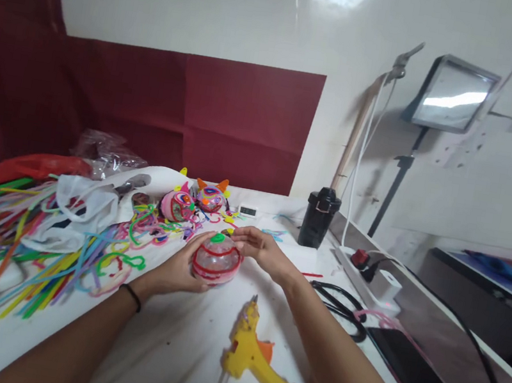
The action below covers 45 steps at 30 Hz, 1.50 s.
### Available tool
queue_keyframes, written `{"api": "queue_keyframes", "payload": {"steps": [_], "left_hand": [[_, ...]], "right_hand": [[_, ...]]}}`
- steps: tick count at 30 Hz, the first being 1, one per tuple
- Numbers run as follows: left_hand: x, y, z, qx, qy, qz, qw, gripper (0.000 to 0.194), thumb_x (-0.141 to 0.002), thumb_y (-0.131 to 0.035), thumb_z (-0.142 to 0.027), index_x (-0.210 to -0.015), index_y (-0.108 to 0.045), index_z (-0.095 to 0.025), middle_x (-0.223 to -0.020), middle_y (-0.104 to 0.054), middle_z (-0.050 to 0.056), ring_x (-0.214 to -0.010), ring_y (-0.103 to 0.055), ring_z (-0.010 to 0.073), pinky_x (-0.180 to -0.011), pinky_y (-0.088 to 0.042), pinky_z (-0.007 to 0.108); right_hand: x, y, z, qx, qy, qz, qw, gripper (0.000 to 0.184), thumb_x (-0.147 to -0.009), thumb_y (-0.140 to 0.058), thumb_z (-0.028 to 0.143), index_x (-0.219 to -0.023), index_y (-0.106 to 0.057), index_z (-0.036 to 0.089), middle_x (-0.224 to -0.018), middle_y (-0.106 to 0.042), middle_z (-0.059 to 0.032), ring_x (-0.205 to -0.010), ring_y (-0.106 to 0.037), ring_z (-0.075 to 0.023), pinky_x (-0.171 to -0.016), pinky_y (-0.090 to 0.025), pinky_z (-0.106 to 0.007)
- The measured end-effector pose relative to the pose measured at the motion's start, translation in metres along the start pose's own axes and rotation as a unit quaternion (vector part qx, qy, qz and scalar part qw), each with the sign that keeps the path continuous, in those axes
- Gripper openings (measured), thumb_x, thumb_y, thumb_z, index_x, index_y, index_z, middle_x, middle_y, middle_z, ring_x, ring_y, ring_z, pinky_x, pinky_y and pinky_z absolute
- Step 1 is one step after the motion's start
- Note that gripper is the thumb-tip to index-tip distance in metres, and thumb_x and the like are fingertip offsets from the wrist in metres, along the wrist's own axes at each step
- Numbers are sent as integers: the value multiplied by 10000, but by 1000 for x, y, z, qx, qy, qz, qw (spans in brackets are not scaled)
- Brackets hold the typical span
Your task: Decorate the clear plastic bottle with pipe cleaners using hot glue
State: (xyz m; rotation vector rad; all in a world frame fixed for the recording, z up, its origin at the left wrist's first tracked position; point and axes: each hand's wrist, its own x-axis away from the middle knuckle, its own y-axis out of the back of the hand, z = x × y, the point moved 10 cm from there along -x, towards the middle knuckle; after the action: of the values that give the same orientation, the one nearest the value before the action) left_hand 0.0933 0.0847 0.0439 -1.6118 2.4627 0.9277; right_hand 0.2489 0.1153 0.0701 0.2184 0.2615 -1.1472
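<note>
A clear round plastic ball [216, 261] with red pipe-cleaner bands and a green coil on top is between my hands, low over the white table. My left hand [178, 267] wraps round its left side, thumb along the near lower edge. My right hand [259, 250] rests against its upper right side, fingers bent toward the far side and fingertips partly hidden. A yellow hot glue gun [253, 359] lies in front of the ball, its nozzle pointing away from me.
Loose colourful pipe cleaners [62, 251] cover the left side. Two decorated animal-face balls [211, 198] [178, 205] stand behind, near a small digital display [247, 211]. At right are a black canister [320, 218], power strip [374, 285], black cable [339, 305] and dark phone-like slab [420, 379].
</note>
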Motion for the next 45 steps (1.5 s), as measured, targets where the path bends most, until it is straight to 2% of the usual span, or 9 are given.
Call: {"api": "queue_keyframes", "payload": {"steps": [3, 5, 7, 9, 14, 21, 32, 38, 45], "left_hand": [[3, 0, 3, 91, 14, -5, 996, 1116, -576, -893, -404, -1508, -301, -237, -1581, -319, 140, -1431, -328, 361, -1166, -289, 456], [4, 5, 9, 148, 27, -35, 988, 994, -662, -824, -507, -1495, -342, -259, -1589, -324, 110, -1456, -289, 334, -1173, -279, 432], [4, 8, 16, 172, 36, -67, 982, 774, -802, -674, -572, -1467, -402, -282, -1568, -378, 84, -1460, -290, 308, -1178, -266, 432], [4, 10, 23, 186, 45, -90, 977, 611, -879, -577, -565, -1414, -485, -286, -1522, -456, 75, -1428, -358, 305, -1166, -285, 447], [3, 11, 31, 224, 52, -121, 966, 481, -882, -602, -496, -1298, -603, -254, -1417, -581, 74, -1377, -440, 296, -1118, -364, 438], [3, 12, 30, 266, 66, -132, 953, 467, -806, -697, -444, -1223, -653, -238, -1384, -608, 82, -1304, -519, 302, -1035, -447, 407], [4, 13, 26, 269, 80, -126, 952, 491, -815, -647, -525, -1209, -675, -232, -1376, -611, 97, -1295, -518, 313, -979, -477, 396], [4, 13, 25, 262, 81, -127, 953, 500, -783, -694, -524, -1185, -677, -227, -1351, -629, 94, -1295, -522, 306, -1008, -465, 390], [4, 16, 23, 240, 83, -150, 956, 469, -736, -759, -451, -1139, -674, -227, -1269, -671, 71, -1254, -549, 305, -1003, -465, 390]], "right_hand": [[2, -3, 2, 10, 2, -1, 1000, 383, -660, -831, 397, -964, -700, 202, -1061, -717, -90, -968, -657, -236, -875, -511, -406], [3, -4, 2, 18, 2, -3, 1000, 389, -660, -829, 409, -967, -706, 203, -1077, -717, -91, -989, -653, -241, -902, -501, -420], [4, -5, 3, 26, 3, -7, 1000, 392, -653, -832, 412, -960, -709, 201, -1074, -719, -91, -996, -650, -243, -914, -495, -428], [4, -5, 3, 36, 6, -13, 999, 387, -645, -835, 409, -947, -711, 201, -1063, -725, -88, -1002, -648, -246, -917, -493, -430], [6, -7, 3, 57, 11, -24, 998, 356, -638, -836, 413, -904, -718, 206, -1079, -733, -89, -998, -652, -267, -870, -514, -438], [7, -5, 1, 65, 11, -27, 997, 416, -653, -822, 466, -968, -735, 208, -1098, -735, -89, -1031, -650, -262, -930, -489, -439], [6, 8, -2, 70, -1, -49, 996, 492, -772, -662, 620, -1012, -727, 195, -1113, -729, -129, -1097, -650, -286, -899, -473, -445], [5, 19, -6, 76, -9, -73, 994, 470, -732, -700, 607, -955, -726, 194, -1000, -753, -99, -998, -678, -265, -873, -466, -429], [6, 11, -1, 70, -2, -57, 996, 421, -613, -836, 499, -874, -732, 186, -851, -749, -40, -841, -682, -212, -876, -486, -403]]}}
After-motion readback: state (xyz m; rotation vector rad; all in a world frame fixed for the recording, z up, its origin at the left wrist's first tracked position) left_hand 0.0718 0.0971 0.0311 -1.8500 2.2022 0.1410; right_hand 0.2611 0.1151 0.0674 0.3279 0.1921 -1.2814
